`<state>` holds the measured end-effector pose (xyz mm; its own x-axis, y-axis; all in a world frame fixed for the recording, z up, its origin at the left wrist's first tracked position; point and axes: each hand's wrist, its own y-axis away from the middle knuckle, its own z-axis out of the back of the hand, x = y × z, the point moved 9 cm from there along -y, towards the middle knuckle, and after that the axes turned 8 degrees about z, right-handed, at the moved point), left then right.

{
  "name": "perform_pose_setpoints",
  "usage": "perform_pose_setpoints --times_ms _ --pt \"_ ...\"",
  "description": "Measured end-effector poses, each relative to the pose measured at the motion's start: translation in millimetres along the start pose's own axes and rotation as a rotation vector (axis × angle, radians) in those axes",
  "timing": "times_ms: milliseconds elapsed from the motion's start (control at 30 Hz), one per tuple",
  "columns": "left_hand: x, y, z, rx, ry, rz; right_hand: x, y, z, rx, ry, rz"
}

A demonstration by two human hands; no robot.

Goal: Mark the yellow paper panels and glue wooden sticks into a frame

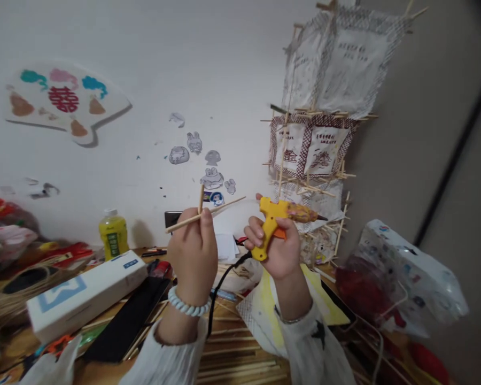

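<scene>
Held up in front of the wall, my left hand is closed on thin wooden sticks. One stick slants up to the right and a short one stands up across it; how they meet is partly hidden by my fingers. My right hand grips a yellow hot glue gun by its handle. The gun's dark nozzle points right, away from the sticks, and its black cord hangs down to the left. The fingers wrap the handle near the orange trigger.
A tall paper-and-stick lantern tower stands behind on the right. To the left are a white box, a yellow-green drink bottle and coiled twine. Loose sticks cover the front of the table. Plastic bags lie at right.
</scene>
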<state>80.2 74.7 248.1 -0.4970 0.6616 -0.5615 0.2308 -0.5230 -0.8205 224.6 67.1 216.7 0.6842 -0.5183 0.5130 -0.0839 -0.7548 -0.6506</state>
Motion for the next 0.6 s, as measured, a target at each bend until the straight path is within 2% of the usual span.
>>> perform_pose_setpoints --times_ms 267,400,467,600 --pt "0.2 -2.2 -2.6 0.008 -0.049 -0.029 -4.2 -3.6 11.8 -0.041 0.045 -0.016" --pt "1.8 -4.5 0.4 0.001 -0.028 -0.027 -4.4 -5.3 27.0 -0.155 0.124 0.004" --pt "1.1 -4.6 2.9 -0.007 -0.025 -0.029 0.3 -4.7 38.0 -0.252 0.239 0.063" --pt "3.5 -4.6 6.3 0.002 -0.001 0.015 26.2 1.4 48.3 -0.42 0.656 0.274"
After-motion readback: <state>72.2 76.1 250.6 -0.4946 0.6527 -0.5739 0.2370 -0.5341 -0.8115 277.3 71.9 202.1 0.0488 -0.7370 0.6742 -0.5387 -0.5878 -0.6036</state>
